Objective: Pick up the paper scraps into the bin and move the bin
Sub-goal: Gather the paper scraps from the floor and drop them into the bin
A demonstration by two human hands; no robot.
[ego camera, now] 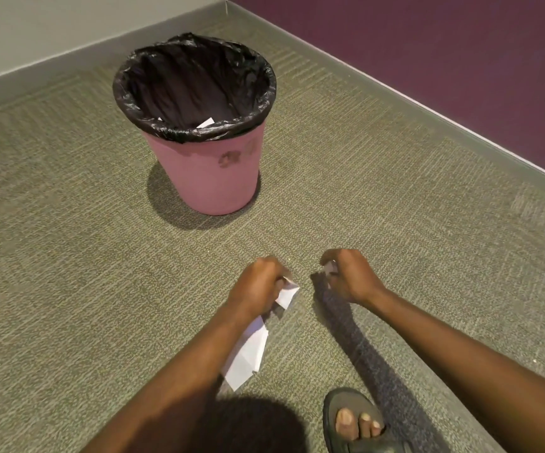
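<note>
gripping white paper scraps (248,348), left hand (258,286) fingers curled tight low over carpet (68,289); right hand (349,273) fisted on small scrap (330,267). pink bin (205,165), black liner (192,80), stands well apart ahead, scraps inside.

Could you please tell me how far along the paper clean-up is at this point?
Partly done: some scraps already lie in the pink bin. The left hand holds folded paper, the right hand a small scrap. Dropping those in and moving the bin remain.

Both arms reach low — left hand (258,284) and right hand (351,274) fisted.
</note>
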